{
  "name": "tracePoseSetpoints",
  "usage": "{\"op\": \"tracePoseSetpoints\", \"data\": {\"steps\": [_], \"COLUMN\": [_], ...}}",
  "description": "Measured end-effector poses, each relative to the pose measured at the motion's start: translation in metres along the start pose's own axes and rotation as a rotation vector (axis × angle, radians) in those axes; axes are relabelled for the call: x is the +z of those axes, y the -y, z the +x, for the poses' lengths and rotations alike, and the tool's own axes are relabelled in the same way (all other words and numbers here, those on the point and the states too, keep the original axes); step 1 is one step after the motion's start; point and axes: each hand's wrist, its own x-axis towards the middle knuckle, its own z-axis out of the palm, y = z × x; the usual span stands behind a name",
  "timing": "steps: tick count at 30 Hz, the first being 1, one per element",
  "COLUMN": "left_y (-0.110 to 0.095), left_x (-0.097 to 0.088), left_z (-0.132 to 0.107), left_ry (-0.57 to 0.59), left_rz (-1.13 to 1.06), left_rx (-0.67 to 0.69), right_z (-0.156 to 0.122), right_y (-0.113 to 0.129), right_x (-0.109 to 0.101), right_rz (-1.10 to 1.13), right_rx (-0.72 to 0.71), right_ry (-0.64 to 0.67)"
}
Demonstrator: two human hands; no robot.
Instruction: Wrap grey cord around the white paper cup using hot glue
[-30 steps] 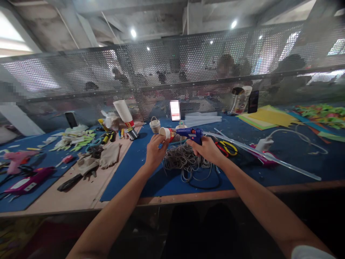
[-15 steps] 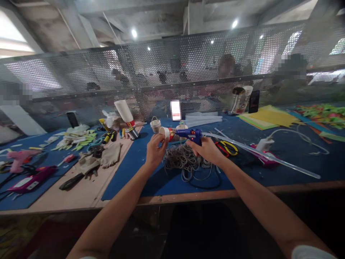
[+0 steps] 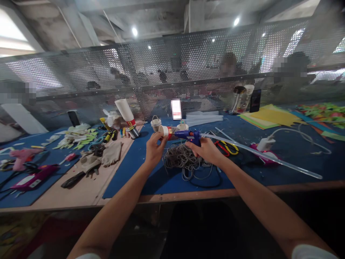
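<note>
My left hand (image 3: 154, 148) is closed round a small paper cup (image 3: 165, 132) with a red band, held on its side above the blue mat. My right hand (image 3: 206, 149) grips a blue glue gun (image 3: 188, 135) whose nozzle points left at the cup's side. A long clear glue stick (image 3: 264, 156) trails out of the gun's back to the right. Under both hands lies a loose bundle of grey cord (image 3: 185, 162).
Red-and-yellow scissors (image 3: 228, 148) and a white plug with cable (image 3: 265, 144) lie to the right. Small cup baskets (image 3: 155, 124), a stack of paper cups (image 3: 126, 115), gloves (image 3: 99, 158), other glue guns (image 3: 32, 180) and paper scraps sit left. A perforated metal screen (image 3: 172, 72) backs the table; people sit beyond it.
Both hands shifted slightly; the glue gun's nozzle has moved a little closer to the cup. Otherwise the scene is the same.
</note>
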Motion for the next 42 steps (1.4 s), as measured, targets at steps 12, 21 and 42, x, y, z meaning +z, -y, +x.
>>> {"op": "tracePoseSetpoints", "data": {"steps": [12, 21, 42], "left_y": [0.0011, -0.0002, -0.0003], "left_x": [-0.0001, 0.0008, 0.001], "left_z": [0.0003, 0.001, 0.0013], "left_ry": [-0.011, -0.021, -0.008], "left_rz": [-0.041, -0.044, -0.107], "left_rx": [-0.031, -0.052, -0.075], "right_z": [-0.0017, -0.0012, -0.002], "right_y": [-0.0042, -0.0076, -0.0061], "right_x": [0.0027, 0.0049, 0.0065], "right_rz": [-0.031, -0.03, -0.059], "right_rx": [0.016, 0.006, 0.04], "right_ry": [0.012, 0.016, 0.019]}}
